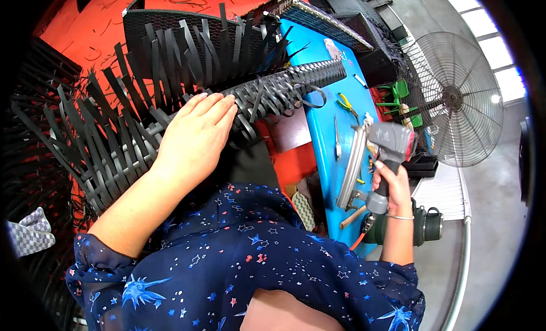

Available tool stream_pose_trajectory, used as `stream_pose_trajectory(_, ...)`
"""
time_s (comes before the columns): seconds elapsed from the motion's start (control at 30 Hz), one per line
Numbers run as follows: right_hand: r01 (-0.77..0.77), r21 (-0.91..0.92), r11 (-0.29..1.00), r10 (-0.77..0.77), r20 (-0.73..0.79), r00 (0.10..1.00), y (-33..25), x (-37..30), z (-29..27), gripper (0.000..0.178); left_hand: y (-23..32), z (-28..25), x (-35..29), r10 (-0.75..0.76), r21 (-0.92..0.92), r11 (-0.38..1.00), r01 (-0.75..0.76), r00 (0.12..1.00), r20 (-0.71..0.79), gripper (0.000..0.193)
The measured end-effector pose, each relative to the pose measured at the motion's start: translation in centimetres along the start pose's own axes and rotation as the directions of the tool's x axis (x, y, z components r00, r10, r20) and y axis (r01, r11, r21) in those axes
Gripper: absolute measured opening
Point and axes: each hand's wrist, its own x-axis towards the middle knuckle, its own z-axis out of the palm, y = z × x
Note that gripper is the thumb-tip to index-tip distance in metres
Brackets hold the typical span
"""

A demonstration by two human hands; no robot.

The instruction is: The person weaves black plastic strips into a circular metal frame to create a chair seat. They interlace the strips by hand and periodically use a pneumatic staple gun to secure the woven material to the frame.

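Observation:
Across my lap lies a long frame piece (296,81) woven with dark grey strips. Loose black strips (165,63) stand up from its far side and fan out to the left. My left hand (199,123) lies flat on the woven strips near the middle, fingers stretched out. Over at the right, my right hand (392,183) grips the handle of a grey nail gun (389,143), held above the blue table's edge. An orange air hose (358,240) runs from the bottom of the handle. The gun is apart from the woven piece.
On the blue table (327,137) lie yellow-handled pliers (346,102), a thin pointed tool (337,139) and a wooden stick (354,216). A large caged fan (452,98) stands at the right, with a dark green bottle (418,226) below it. More woven black pieces (324,21) stand behind.

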Motion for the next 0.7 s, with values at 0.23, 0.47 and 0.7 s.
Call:
stream_pose_trajectory(0.23, 0.257, -0.106, 0.961, -0.184, 0.453, 0.872, -12.8, -1.4, 10.3, 0.033, 0.4, -0.1, 0.6, 0.013, -0.01, 1.0, -0.013, 1.0, -0.008, 0.036)
stream_pose_trajectory(0.47, 0.352, -0.262, 0.898, -0.093, 0.67, 0.736, -16.7, 2.0, 15.4, 0.025, 1.2, 0.8, 1.1, 0.013, -0.018, 1.0, -0.014, 1.0, -0.021, 0.037)
stream_pose_trajectory(0.7, 0.304, -0.328, 0.894, 0.008, 0.691, 0.723, -16.4, 3.8, 16.4, 0.021, 1.9, 1.0, 1.5, -0.001, -0.041, 0.999, 0.0, 0.999, -0.033, 0.037)
